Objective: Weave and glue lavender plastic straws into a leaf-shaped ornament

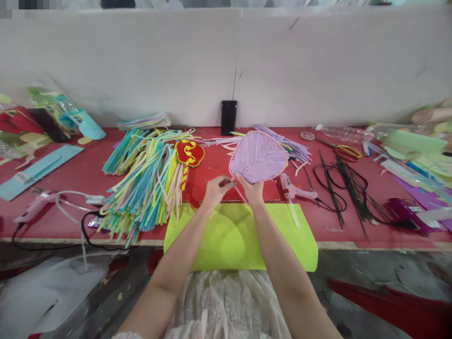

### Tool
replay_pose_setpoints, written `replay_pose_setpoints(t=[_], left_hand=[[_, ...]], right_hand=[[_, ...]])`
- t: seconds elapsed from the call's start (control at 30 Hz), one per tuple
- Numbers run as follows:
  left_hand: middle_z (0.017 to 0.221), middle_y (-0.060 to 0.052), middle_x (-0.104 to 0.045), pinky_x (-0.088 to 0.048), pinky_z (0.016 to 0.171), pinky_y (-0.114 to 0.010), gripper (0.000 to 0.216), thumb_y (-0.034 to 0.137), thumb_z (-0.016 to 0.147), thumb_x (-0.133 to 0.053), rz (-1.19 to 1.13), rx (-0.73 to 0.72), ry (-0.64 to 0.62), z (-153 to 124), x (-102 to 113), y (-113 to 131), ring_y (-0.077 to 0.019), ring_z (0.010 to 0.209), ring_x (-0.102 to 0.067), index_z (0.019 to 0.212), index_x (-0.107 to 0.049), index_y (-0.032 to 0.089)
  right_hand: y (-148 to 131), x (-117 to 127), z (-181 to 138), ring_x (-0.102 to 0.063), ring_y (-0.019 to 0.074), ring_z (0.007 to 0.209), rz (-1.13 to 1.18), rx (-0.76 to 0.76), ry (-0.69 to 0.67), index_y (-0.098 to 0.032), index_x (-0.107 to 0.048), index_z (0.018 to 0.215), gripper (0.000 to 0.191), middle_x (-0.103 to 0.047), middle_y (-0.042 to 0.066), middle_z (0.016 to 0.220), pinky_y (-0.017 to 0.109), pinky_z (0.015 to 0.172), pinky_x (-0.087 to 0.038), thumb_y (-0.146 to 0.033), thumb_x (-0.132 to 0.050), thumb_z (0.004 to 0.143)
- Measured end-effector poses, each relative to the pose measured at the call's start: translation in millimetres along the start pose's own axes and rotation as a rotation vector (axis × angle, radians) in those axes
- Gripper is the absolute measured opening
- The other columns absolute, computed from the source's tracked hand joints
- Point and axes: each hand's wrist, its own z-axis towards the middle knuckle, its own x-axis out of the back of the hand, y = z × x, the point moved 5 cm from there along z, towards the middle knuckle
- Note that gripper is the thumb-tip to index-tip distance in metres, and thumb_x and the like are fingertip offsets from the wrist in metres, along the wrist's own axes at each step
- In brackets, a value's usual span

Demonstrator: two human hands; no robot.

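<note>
My right hand [253, 190] grips the lower end of a lilac leaf-shaped fan [258, 157] with a pink rim, holding it up over the red table [88, 207]. My left hand [217, 187] is closed in a pinch right beside it, at the fan's thin stem, fingertips touching the right hand's. Both hands hover above a lime-green foam sheet [282, 235] that hangs over the table's front edge. A pink glue gun [294, 190] lies just right of my right hand.
A big pile of coloured pipe cleaners [144, 188] lies on the left with a red-and-yellow ornament [189, 153]. A phone [229, 117] leans on the back wall. Black wires [335, 188], scissors [348, 151] and paper sheets [416, 160] fill the right. Another glue gun [35, 202] lies far left.
</note>
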Motion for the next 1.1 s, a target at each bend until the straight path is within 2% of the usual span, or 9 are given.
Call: replay_pose_setpoints(t=[0.17,0.3,0.4,0.53,0.67,0.87,1.0,1.1], left_hand=[[0.067,0.001,-0.067,-0.041,0.062,-0.02,0.02,0.035,0.081,-0.061,0.15,-0.13,0.033,-5.8,0.5,8.0,-0.0101,0.06,-0.057,0.072,-0.062,0.018],[0.056,0.003,-0.059,-0.033,0.054,-0.02,0.029,0.041,0.086,-0.056,0.317,-0.183,0.113,-10.7,1.1,12.1,-0.008,0.05,-0.047,0.069,-0.059,0.018],[0.051,0.001,-0.055,-0.028,0.051,-0.021,0.038,0.041,0.088,-0.052,0.411,-0.185,0.118,-11.6,-0.1,11.5,-0.008,0.046,-0.042,0.059,-0.056,0.017],[0.051,-0.001,-0.059,-0.026,0.051,-0.022,0.044,0.042,0.089,-0.049,0.474,-0.165,0.11,-11.6,-0.3,9.6,-0.0089,0.047,-0.046,0.054,-0.054,0.017],[0.051,-0.002,-0.06,-0.024,0.051,-0.023,0.043,0.04,0.087,-0.051,0.51,-0.128,0.147,-12.2,2.1,10.5,-0.0091,0.046,-0.045,0.052,-0.057,0.016],[0.058,-0.002,-0.068,-0.028,0.048,-0.022,0.041,0.047,0.084,-0.053,0.149,0.052,0.034,-8.4,-0.2,3.1,-0.0101,0.046,-0.048,0.063,-0.072,0.016],[0.064,-0.004,-0.072,-0.041,0.061,-0.022,0.037,0.047,0.077,-0.061,-0.075,0.139,-0.006,-4.8,-2.0,-3.0,-0.0155,0.064,-0.062,0.067,-0.074,0.014],[0.067,-0.004,-0.073,-0.047,0.072,-0.026,0.03,0.043,0.066,-0.072,-0.275,0.239,-0.046,-2.6,-5.2,-11.0,-0.0183,0.072,-0.066,0.074,-0.075,0.014]], right_hand=[[-2.6,-1.0,-0.4,-0.067,0.0213,0.077,0.006,-0.032,0.022,-0.016,-0.071,0.071,0.024,-0.073,0.004,0.072,0.041,0.09,-0.051,-0.038,-0.075,0.064],[-4.2,0.4,-0.5,-0.067,0.0236,0.085,-0.017,-0.042,0.1,-0.015,-0.07,0.077,0.032,-0.073,0.006,0.082,0.039,0.085,-0.053,-0.04,-0.077,0.058],[-4.4,-0.9,-0.6,-0.066,0.0247,0.089,-0.031,-0.043,0.099,-0.014,-0.07,0.073,0.033,-0.073,0.007,0.082,0.04,0.086,-0.052,-0.041,-0.077,0.057],[-2.6,-0.2,-0.4,-0.065,0.025,0.096,-0.022,-0.029,0.106,-0.014,-0.07,0.084,0.04,-0.073,0.008,0.09,0.041,0.091,-0.051,-0.041,-0.078,0.055],[-1.4,-1.8,-1.1,-0.066,0.0247,0.092,-0.035,-0.019,0.053,-0.015,-0.07,0.077,0.035,-0.073,0.007,0.086,0.042,0.09,-0.052,-0.043,-0.077,0.057],[-3.1,-4.3,-3.5,-0.068,0.0219,0.078,0.032,-0.046,0.017,-0.018,-0.07,0.067,0.026,-0.073,0.005,0.075,0.04,0.083,-0.055,-0.041,-0.077,0.058],[-4.3,-5.2,-4.2,-0.068,0.0212,0.072,0.078,-0.068,0.026,-0.017,-0.071,0.068,0.026,-0.073,0.004,0.074,0.039,0.078,-0.057,-0.039,-0.079,0.056],[-5.1,-8.2,-3.9,-0.068,0.0199,0.067,0.098,-0.061,-0.045,-0.018,-0.07,0.066,0.023,-0.072,0.003,0.068,0.038,0.076,-0.057,-0.039,-0.076,0.061]])
